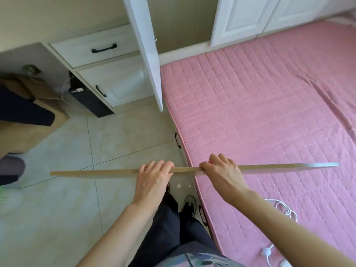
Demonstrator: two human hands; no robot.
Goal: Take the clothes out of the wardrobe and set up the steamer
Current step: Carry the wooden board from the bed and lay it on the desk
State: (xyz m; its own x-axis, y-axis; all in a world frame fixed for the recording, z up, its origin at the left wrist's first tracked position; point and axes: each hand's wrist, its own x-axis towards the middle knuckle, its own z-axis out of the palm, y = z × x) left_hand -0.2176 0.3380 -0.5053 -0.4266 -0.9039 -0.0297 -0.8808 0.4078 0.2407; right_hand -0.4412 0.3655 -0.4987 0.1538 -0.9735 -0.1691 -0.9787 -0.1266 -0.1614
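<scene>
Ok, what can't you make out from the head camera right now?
Head view:
- The board, gripped by the left hand and right hand: seen edge-on, so its faces are hidden.
- The wardrobe: cut off by the top edge and partly behind its open door; no clothes show.
- The white cable on the bed: partly behind the right arm; its ends are unclear.
- The dark shapes at the left edge: blurred.

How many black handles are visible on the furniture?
4. One black handle on the white drawer; one on the white cabinet door below it; two on the bed's side, beneath the pink quilted cover. The open white wardrobe door may hide others.
</scene>
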